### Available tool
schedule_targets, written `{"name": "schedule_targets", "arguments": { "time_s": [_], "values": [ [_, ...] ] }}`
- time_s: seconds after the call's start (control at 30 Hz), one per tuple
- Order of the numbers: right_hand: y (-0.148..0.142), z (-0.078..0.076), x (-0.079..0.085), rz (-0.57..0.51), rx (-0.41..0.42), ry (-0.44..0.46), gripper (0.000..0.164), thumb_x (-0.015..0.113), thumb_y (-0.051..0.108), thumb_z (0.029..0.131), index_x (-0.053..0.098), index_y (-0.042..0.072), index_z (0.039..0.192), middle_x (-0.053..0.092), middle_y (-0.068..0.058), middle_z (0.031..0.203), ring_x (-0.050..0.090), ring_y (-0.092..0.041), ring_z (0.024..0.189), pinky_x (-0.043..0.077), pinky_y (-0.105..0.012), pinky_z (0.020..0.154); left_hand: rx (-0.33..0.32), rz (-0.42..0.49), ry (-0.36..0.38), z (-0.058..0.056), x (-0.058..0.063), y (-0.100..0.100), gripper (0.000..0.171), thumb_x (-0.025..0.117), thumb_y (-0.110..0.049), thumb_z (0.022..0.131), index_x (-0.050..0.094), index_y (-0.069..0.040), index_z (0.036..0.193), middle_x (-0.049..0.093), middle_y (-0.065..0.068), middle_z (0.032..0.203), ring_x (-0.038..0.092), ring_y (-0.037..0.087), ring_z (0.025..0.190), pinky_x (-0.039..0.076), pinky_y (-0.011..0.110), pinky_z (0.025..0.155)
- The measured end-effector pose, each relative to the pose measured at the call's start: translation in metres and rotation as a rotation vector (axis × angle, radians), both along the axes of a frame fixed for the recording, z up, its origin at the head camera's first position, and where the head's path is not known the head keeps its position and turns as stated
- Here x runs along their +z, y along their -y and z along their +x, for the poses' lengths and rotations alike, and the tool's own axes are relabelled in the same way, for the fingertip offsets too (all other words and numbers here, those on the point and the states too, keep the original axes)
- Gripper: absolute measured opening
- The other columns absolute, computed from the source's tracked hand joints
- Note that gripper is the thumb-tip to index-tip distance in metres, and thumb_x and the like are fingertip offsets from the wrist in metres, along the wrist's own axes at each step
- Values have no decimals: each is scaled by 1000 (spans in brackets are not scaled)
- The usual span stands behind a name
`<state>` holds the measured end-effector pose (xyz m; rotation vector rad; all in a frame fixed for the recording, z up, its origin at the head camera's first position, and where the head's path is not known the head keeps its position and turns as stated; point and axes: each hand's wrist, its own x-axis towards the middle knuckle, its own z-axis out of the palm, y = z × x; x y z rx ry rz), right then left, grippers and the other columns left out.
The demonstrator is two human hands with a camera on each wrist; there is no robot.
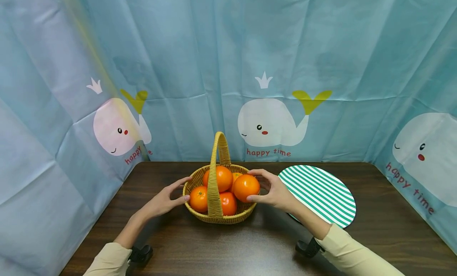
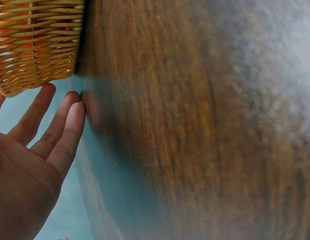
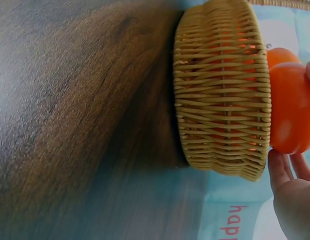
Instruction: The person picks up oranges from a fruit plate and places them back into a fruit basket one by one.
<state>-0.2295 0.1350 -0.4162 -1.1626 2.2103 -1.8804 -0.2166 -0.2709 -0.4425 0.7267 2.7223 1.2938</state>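
A yellow wicker basket (image 1: 214,219) with a tall arched handle stands on the table, holding several oranges (image 1: 198,199). At its right side, my right hand (image 1: 276,192) grips one orange (image 1: 246,188) between thumb and fingers, at rim height above the others. In the right wrist view this orange (image 3: 292,110) bulges past the basket's rim. My left hand (image 1: 162,200) is at the basket's left side, thumb and fingertips at the rim. Its fingers look fairly straight in the left wrist view, close to the wicker wall (image 2: 40,45); whether all of them touch it I cannot tell.
A round mat (image 1: 321,194) with green and white stripes lies to the right on the dark wooden table (image 1: 228,252), partly behind my right forearm. A light blue curtain (image 1: 178,69) printed with whales encloses the table's back and sides.
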Motion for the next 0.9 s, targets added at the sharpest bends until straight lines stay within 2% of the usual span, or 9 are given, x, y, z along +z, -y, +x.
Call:
{"name": "schedule_targets", "arguments": {
  "time_s": [0.2,0.37,0.5,0.63,0.73,0.83,0.9],
  "values": [
    [-6,1,2,7,-2,10,59,83,-1,83,55,-2,136,55,-28,134,56,-41,123,45,-47,103,-2,-2,-6,0,-2,1,62,65,-29,101,41,-13,156,45,15,152,47,41,130,37,71,100],
    [-21,3,3,0,-51,12,47,78,-2,88,58,-3,130,57,-31,127,60,-42,116,49,-49,98,-2,3,-12,1,-3,1,62,66,-28,101,41,-13,156,45,15,153,47,42,130,38,70,100],
    [-40,6,0,30,-133,-12,27,73,1,94,65,0,120,64,-22,116,66,-36,105,55,-41,89,-3,1,-13,3,-3,0,62,66,-28,101,41,-12,156,45,15,153,47,42,130,38,70,100],
    [-61,8,-6,71,-217,-20,13,67,6,99,70,5,112,68,-16,107,69,-31,94,58,-40,81,1,0,-9,4,-1,0,62,66,-28,101,41,-13,156,44,16,154,46,43,132,36,71,101],
    [-78,10,-12,130,-290,-49,13,65,11,101,71,8,113,69,-15,107,69,-33,93,59,-40,80,3,-13,-6,6,0,0,63,65,-29,101,39,-14,156,42,16,155,44,43,134,35,71,102],
    [-96,10,-16,248,-372,-116,20,63,16,103,69,7,120,68,-12,115,67,-32,102,57,-41,83,-2,-5,6,8,3,2,66,61,-28,104,31,-15,161,41,20,154,42,45,135,36,70,101],
    [-108,9,-18,349,-421,-172,28,63,21,104,67,6,127,66,-13,123,63,-32,111,54,-47,89,-3,13,11,10,6,5,66,56,-26,107,24,-16,163,40,23,154,41,46,136,35,69,102]
  ]
}}
